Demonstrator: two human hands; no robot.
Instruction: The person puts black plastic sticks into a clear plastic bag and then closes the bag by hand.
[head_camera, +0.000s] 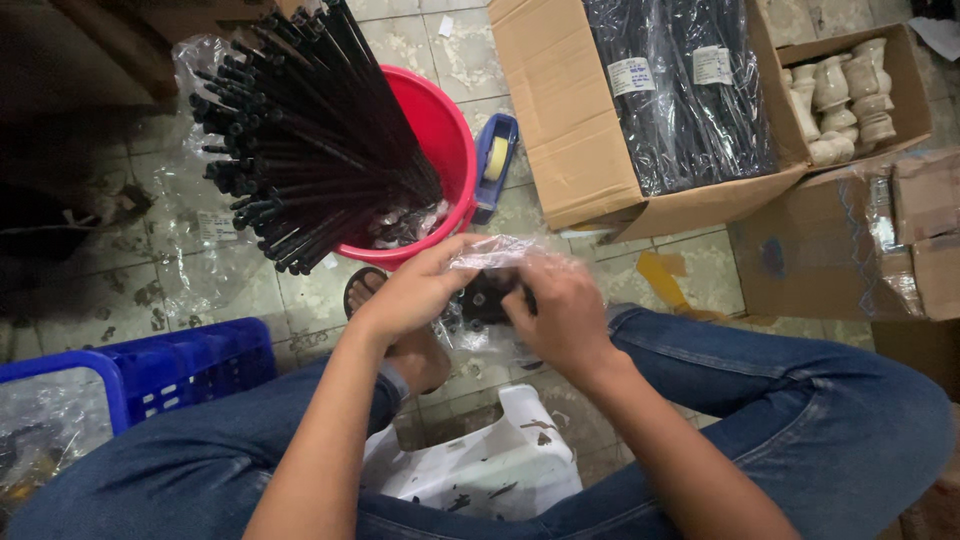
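A person in blue jeans sits on a white plastic stool (500, 470) over a tiled floor (210, 280). Ahead stands a big cardboard box (560, 120) filled with black rods wrapped in clear plastic, and beside it a smaller box of pale turned wooden pieces (840, 95). A red bucket (445, 130) holds a spreading bundle of black rods (300, 140), with a blue tape dispenser (495, 165) just beside its rim. A blue crate (190, 365) sits at the left knee. Between the knees, both hands hold a small clear plastic bag (495, 255) with black parts (487, 298) inside. The left hand (415, 290) pinches the bag's upper edge, fingers together; the right hand (560, 310) has its fingers closed on the bag's other side.
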